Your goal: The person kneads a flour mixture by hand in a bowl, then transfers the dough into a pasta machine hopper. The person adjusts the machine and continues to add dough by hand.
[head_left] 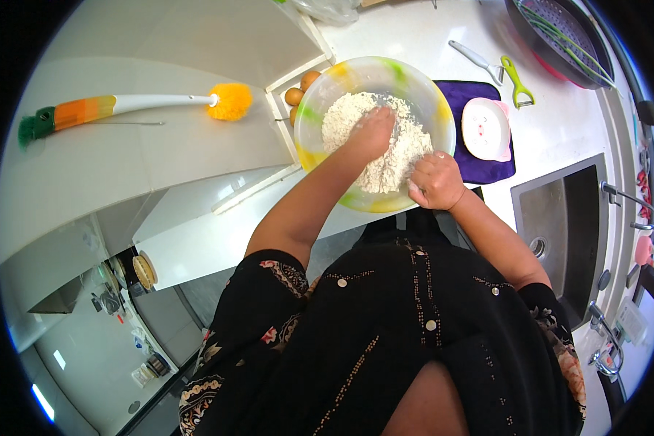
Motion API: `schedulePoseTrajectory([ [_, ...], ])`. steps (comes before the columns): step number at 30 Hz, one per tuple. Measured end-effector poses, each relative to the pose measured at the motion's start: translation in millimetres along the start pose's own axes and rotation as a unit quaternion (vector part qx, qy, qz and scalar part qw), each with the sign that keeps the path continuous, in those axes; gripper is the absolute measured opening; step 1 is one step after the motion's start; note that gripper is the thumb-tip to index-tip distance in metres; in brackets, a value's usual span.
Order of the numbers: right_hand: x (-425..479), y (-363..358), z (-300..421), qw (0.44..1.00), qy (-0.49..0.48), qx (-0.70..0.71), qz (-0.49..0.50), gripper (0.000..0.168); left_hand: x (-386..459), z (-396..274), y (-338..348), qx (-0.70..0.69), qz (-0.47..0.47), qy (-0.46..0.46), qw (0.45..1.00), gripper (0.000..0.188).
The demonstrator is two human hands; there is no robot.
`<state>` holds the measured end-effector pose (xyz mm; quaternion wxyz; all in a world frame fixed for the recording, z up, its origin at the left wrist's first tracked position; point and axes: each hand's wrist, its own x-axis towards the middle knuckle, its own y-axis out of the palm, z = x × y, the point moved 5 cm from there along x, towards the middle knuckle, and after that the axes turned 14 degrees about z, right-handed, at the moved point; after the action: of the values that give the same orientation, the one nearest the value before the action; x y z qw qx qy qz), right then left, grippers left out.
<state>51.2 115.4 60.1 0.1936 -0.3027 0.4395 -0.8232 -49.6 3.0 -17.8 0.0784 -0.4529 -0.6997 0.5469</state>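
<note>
A large translucent plastic bowl (310, 139) with yellow and green patches stands at the counter's edge before me. Inside is a heap of crumbly, pale floury dough (349, 117), with looser bits near the far side. My left hand (375, 128) reaches down into the middle of it, palm down; its fingertips are hidden, so their grip cannot be seen. At the bowl's near right, my right hand (438, 180) is curled over the rim, with flour on its fingers. The bowl sits partly on a dark purple cloth (471, 169).
A pink-and-white pig-faced dish (485, 131) rests on the cloth. Beyond lie a white peeler (474, 57), a green peeler (515, 82) and a colander (556, 27) holding green stalks. Right is a sink (550, 218). Round brown items (294, 96) touch the bowl's left; a brush (158, 101) lies farther left.
</note>
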Motion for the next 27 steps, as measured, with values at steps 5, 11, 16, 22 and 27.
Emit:
schedulePoseTrajectory([
  [5, -4, -1, -5, 1.0, 0.009, -0.005, 0.007, 0.013, -23, -21, 4, 0.018, 0.025, 0.038, 0.999, 0.033],
  [11, -1, 0, 0, 1.0, 0.001, 0.0, -0.012, 0.013, 5, 43, -28, 0.166, -0.098, 0.024, 0.981, 0.031],
  [16, -2, 1, -2, 0.999, 0.019, -0.012, -0.026, 0.014, -44, 33, 8, -0.051, 0.006, -0.128, 0.991, 0.041],
  [22, -3, 0, -2, 1.0, 0.002, 0.005, -0.025, 0.015, -36, -8, 17, -0.062, -0.009, -0.033, 0.998, 0.039],
  [27, -3, -1, -2, 1.0, 0.008, -0.01, -0.025, 0.015, -33, 23, 11, -0.021, -0.061, -0.054, 0.996, 0.03],
])
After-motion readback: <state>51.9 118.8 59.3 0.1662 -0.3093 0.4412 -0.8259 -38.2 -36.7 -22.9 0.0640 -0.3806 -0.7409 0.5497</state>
